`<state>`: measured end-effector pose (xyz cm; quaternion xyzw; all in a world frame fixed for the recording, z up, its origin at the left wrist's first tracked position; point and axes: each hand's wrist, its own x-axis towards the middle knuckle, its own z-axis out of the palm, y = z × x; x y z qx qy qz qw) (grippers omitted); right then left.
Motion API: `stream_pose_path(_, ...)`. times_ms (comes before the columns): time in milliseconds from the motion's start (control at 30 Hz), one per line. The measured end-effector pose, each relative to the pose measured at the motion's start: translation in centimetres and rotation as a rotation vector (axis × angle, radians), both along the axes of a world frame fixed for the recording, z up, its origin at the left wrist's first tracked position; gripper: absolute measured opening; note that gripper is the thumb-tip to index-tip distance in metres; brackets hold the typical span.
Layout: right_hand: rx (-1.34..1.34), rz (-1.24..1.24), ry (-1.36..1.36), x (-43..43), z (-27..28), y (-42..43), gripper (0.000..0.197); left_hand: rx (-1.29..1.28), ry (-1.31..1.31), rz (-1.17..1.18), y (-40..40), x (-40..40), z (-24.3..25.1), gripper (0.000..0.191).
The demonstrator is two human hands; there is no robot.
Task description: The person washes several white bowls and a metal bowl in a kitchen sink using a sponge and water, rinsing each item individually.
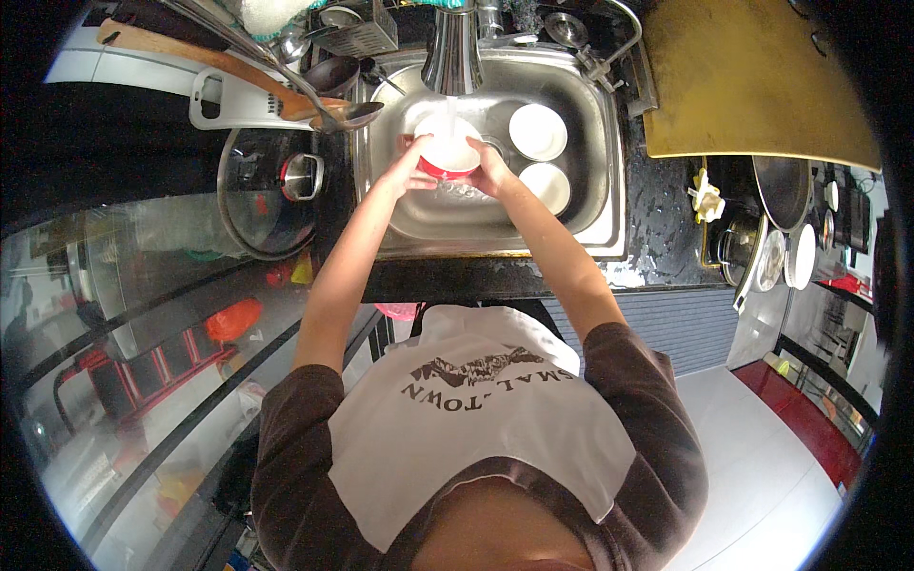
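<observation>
Both my hands hold a small bowl (448, 153), white inside and red outside, under the running tap (452, 68). My left hand (412, 168) grips its left side and my right hand (490, 168) its right side. Water falls into the bowl and splashes below it in the stainless steel sink (428, 221). Two white bowls lie in the sink to the right of my right hand: one farther back (538, 132), the other nearer (546, 187), partly hidden by my right forearm. The bowl I hold covers part of the sink floor.
Left of the sink, a wooden spatula (207, 57) and a metal ladle (350, 116) reach over its edge, near a glass pot lid (268, 200). A yellowish board (757, 86) stands at the back right. Pans (782, 189) and lids line the far right.
</observation>
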<state>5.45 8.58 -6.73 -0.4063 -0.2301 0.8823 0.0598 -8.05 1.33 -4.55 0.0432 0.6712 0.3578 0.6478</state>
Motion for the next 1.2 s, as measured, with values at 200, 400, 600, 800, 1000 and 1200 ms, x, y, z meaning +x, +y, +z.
stream_pose_path(200,0.286,-0.289,-0.061,1.1,-3.0,0.6,0.05,0.22,0.254,-0.019,0.9,0.1,1.1,0.065)
stream_pose_path(400,0.363,-0.315,-0.129,-0.1,-4.1,-0.4,0.052,0.22,0.304,0.101,-0.3,-1.1,-0.8,0.068)
stream_pose_path(600,0.456,-0.365,-0.181,1.2,-6.3,-0.5,0.052,0.321,0.506,-0.039,-1.0,-1.0,-3.1,0.053)
stream_pose_path(800,0.408,-0.248,-0.2,0.3,-4.3,-1.3,0.046,0.314,0.776,-0.245,0.2,0.8,-4.3,0.039)
stream_pose_path(1000,1.301,0.75,-0.857,0.2,-0.2,1.5,0.042,0.117,0.75,-0.423,1.2,0.5,-2.6,0.03)
stream_pose_path(1200,1.411,1.068,-0.715,-2.0,1.1,4.2,0.041,0.299,1.119,-0.778,2.1,1.1,-1.0,0.03)
